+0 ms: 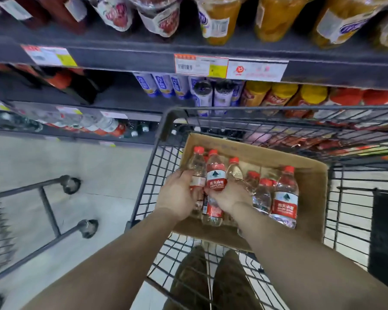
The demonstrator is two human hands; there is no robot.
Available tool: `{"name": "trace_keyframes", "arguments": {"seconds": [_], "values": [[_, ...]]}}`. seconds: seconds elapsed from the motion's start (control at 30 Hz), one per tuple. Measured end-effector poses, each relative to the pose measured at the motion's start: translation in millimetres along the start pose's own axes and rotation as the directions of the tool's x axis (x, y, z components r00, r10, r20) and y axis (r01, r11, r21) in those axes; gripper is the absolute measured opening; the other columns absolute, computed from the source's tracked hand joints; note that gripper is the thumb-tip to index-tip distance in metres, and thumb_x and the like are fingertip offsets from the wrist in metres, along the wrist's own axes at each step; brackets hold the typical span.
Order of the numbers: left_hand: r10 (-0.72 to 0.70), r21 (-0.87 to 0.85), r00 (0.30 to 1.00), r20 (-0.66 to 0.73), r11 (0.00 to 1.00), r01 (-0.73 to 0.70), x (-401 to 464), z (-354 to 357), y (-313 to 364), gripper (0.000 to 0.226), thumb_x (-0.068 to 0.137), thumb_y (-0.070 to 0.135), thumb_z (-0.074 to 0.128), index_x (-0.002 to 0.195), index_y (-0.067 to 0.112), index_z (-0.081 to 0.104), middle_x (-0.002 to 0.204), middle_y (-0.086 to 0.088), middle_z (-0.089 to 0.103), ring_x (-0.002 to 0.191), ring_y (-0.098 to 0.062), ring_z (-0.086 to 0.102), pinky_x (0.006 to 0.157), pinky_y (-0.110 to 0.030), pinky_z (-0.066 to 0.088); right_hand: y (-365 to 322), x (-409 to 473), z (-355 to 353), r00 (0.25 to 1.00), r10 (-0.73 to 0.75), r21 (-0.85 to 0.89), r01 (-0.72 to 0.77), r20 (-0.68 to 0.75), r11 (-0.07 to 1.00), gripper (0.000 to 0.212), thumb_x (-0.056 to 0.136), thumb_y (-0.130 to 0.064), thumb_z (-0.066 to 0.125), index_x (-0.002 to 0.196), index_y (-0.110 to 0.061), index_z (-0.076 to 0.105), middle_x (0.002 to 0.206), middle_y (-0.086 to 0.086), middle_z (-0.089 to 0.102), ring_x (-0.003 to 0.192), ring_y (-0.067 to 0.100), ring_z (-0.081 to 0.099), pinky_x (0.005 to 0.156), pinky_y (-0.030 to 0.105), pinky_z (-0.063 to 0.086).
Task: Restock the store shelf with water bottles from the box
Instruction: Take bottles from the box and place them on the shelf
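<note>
An open cardboard box [309,175] sits in a wire shopping cart and holds several small water bottles with red caps and red labels. My left hand [176,196] is wrapped around the leftmost bottle [196,166]. My right hand [230,198] grips the bottle beside it [215,175], label facing me. Both bottles stand above the box's left part, close together. More bottles [283,198] stand upright at the box's right side. The low shelf [130,117] at left carries similar red-capped water bottles lying in a row [103,126].
The dark wire cart [166,121] surrounds the box, pushed against the shelving. Upper shelves [143,57] hold juice, tea and jarred fruit. A second cart's frame with wheels [70,184] stands on the pale floor at left. My shoes show below the cart.
</note>
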State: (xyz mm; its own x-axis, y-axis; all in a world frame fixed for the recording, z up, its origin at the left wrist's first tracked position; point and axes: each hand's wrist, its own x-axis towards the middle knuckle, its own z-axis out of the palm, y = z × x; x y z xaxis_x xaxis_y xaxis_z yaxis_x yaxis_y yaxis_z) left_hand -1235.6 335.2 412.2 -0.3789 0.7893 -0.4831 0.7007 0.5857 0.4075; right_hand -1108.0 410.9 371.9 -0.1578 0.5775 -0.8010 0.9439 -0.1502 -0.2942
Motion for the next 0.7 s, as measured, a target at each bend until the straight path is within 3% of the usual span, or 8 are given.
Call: {"name": "trace_keyframes", "arguments": {"seconds": [0.17,0.3,0.4,0.47,0.57,0.63,0.7], "values": [[0.003,-0.016,1.000,-0.006,1.000,-0.003,2,-2,-3,0.046,0.092,0.028,0.058,0.137,0.021,0.049,0.139,-0.005,0.052,0.129,-0.024,0.045,0.110,-0.034,0.037,-5,7,-5,0.994,0.084,0.067,-0.088,0.066,0.994,0.038,0.074,-0.049,0.070,0.099,-0.020,0.065,0.097,0.004,0.070,0.084,0.023,0.068,0.076,0.033,0.057],[0.001,0.016,1.000,0.019,1.000,-0.001,0,-2,-1,0.044,0.093,0.029,0.056,0.136,0.022,0.049,0.138,-0.005,0.053,0.127,-0.025,0.046,0.108,-0.039,0.040,-1,4,-12,0.987,0.126,0.183,-0.142,0.096,0.973,0.045,0.070,-0.045,0.070,0.099,-0.012,0.069,0.092,0.005,0.072,0.077,0.020,0.068,0.067,0.027,0.055],[0.007,0.026,1.000,0.031,1.000,-0.008,-2,-2,5,0.042,0.094,0.031,0.055,0.134,0.023,0.050,0.135,-0.005,0.055,0.125,-0.025,0.047,0.107,-0.041,0.041,11,-10,-15,0.982,0.146,0.300,-0.176,0.119,0.938,0.055,0.072,-0.046,0.071,0.110,-0.007,0.064,0.104,0.009,0.071,0.086,0.023,0.069,0.072,0.030,0.056],[0.005,0.054,0.999,0.053,0.999,-0.008,-3,-4,12,0.044,0.094,0.036,0.054,0.136,0.023,0.048,0.136,-0.005,0.054,0.127,-0.025,0.046,0.107,-0.040,0.040,22,-23,-18,0.983,0.118,0.370,-0.163,0.141,0.915,0.047,0.072,-0.043,0.073,0.105,-0.010,0.065,0.102,0.006,0.071,0.086,0.021,0.068,0.077,0.031,0.057],[-0.028,0.040,0.992,0.120,0.999,0.023,-4,-6,21,0.055,0.092,0.048,0.055,0.140,0.024,0.046,0.140,-0.005,0.051,0.129,-0.025,0.045,0.107,-0.038,0.040,32,-52,-27,0.987,0.015,0.543,-0.102,0.162,0.834,0.029,0.078,-0.033,0.075,0.101,-0.019,0.063,0.087,-0.003,0.066,0.077,0.011,0.065,0.060,0.015,0.053],[-0.076,-0.085,0.970,0.232,0.992,0.098,-4,-8,28,0.066,0.087,0.057,0.058,0.142,0.023,0.045,0.140,-0.004,0.054,0.124,-0.024,0.052,0.102,-0.038,0.045,40,-67,-30,0.992,-0.050,0.593,-0.031,0.120,0.805,0.028,0.081,-0.028,0.074,0.105,-0.020,0.062,0.089,-0.007,0.066,0.082,0.011,0.065,0.070,0.020,0.056],[-0.141,-0.356,0.889,0.435,0.880,0.314,-6,-8,34,0.073,0.081,0.062,0.065,0.137,0.019,0.048,0.132,-0.002,0.060,0.113,-0.019,0.060,0.093,-0.035,0.050,45,-81,-31,0.992,-0.081,0.636,0.000,0.099,0.772,0.036,0.080,-0.025,0.075,0.110,-0.028,0.056,0.094,-0.011,0.064,0.089,0.009,0.064,0.083,0.028,0.055]]}}
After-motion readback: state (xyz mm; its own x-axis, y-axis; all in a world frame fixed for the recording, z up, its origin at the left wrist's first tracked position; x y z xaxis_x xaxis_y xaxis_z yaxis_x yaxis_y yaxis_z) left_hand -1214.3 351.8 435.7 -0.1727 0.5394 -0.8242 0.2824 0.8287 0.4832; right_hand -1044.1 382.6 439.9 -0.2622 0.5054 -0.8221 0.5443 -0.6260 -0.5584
